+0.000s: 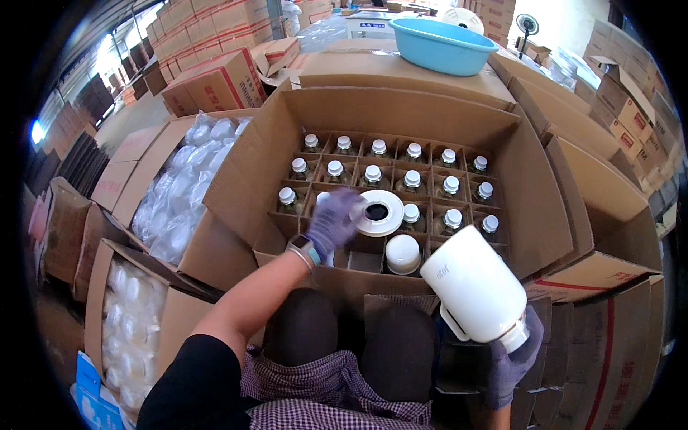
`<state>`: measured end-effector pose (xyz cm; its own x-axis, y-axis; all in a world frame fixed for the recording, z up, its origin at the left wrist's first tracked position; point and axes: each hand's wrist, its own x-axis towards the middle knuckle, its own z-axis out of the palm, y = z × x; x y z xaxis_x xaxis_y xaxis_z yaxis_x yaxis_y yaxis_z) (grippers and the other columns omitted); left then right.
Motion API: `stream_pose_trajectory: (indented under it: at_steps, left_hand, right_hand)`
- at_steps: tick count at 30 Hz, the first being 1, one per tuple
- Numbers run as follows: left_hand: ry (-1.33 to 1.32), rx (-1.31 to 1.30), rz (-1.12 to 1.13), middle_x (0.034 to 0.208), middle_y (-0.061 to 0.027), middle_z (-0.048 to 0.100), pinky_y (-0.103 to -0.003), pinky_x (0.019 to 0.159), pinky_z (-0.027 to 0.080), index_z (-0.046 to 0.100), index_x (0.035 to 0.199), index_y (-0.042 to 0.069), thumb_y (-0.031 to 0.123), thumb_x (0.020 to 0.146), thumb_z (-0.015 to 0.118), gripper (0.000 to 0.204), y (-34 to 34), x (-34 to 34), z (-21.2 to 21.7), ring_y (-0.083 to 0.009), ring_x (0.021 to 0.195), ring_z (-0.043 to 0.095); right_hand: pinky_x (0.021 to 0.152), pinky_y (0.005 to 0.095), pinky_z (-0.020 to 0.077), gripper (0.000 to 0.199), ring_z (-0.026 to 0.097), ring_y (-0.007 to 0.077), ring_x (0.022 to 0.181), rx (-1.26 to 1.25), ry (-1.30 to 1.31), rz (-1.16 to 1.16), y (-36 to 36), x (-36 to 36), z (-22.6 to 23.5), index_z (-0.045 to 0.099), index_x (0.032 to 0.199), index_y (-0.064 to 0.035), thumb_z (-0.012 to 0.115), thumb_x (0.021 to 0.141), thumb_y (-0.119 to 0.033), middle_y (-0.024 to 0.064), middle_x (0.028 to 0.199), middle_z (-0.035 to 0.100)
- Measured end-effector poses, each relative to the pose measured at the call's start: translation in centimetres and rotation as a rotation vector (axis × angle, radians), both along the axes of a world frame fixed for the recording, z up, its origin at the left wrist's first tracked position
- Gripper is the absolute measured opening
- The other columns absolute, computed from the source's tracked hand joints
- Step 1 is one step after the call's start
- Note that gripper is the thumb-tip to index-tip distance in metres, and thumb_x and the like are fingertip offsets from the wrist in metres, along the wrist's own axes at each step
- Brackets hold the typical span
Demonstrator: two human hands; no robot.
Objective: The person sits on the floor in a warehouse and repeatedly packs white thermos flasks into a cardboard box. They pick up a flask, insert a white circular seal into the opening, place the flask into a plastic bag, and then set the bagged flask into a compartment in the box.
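A big open cardboard box (236,179) with a divider grid holds several glass bottles with white caps (412,179). My left hand (333,221), in a purple glove, holds a white funnel (380,213) over a cell in the box's near rows. My right hand (512,351), also gloved, grips the handle end of a large white plastic jug (473,283), held tilted over the box's near right corner. A white rounded lid or cup (403,254) sits in a near cell just below the funnel.
Left of the box, two open cartons (107,283) hold bagged white plastic pieces (183,193). A blue basin (441,44) rests on closed cartons behind. More cartons are stacked right (623,107) and at the back left. My knees press against the box front.
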<state>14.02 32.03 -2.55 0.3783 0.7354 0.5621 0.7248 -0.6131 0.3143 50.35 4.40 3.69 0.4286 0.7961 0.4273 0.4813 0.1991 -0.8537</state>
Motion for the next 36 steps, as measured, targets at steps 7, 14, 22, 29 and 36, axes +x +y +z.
stream_pose_trajectory:
  at_steps: [7,14,22,29,36]
  left_hand:
    - [0.487,-0.639,0.678,0.131,-0.0265,0.059,-0.049,0.098,0.051,0.057,0.126,0.003,0.04,0.081,0.071,0.06,7.6,-13.2,-3.5,-0.0416,0.118,0.061]
    - [0.293,-0.369,0.597,0.115,-0.02,0.063,-0.048,0.091,0.053,0.061,0.126,0.012,0.037,0.072,0.082,0.062,3.1,-14.1,5.1,-0.0388,0.107,0.065]
    - [-0.177,-0.134,0.196,0.1,-0.0097,0.064,-0.036,0.085,0.052,0.043,0.152,0.008,0.029,0.057,0.096,0.111,-18.7,-13.0,22.5,-0.0221,0.09,0.065]
    - [-0.118,-0.563,-0.076,0.104,-0.0174,0.071,-0.037,0.081,0.056,0.012,0.16,0.0,0.041,0.062,0.095,0.135,-29.1,-10.5,18.4,-0.0258,0.093,0.071]
    - [0.048,-0.912,0.059,0.1,-0.0162,0.072,-0.04,0.083,0.056,0.069,0.118,0.004,0.05,0.071,0.087,0.068,-35.2,-15.9,12.0,-0.0301,0.092,0.07]
  right_hand:
    - [0.113,0.0435,0.0366,0.079,0.049,0.028,0.129,-0.083,0.152,-0.06,-0.3,0.0,-0.6,0.047,0.14,0.0019,0.085,0.076,-0.025,0.015,0.14,0.048]
    - [0.11,0.0438,0.0386,0.082,0.05,0.0282,0.126,0.066,0.072,-0.038,0.2,-0.3,1.8,0.038,0.144,-0.0001,0.077,0.084,-0.038,0.0156,0.135,0.051]
    - [0.104,0.0438,0.0455,0.059,0.056,0.0269,0.121,0.082,0.079,-0.046,-0.8,-2.8,5.2,0.042,0.141,0.0011,0.042,0.105,-0.045,0.0172,0.131,0.054]
    - [0.098,0.0385,0.0484,0.048,0.062,0.0255,0.108,-0.031,0.326,0.509,1.9,-9.9,9.6,0.056,0.129,0.002,0.052,0.092,-0.028,0.0157,0.118,0.064]
    - [0.095,0.0319,0.0491,0.035,0.064,0.0185,0.107,-0.455,0.015,0.821,1.7,-14.0,6.3,0.064,0.122,-0.002,0.064,0.094,-0.023,0.0117,0.112,0.068]
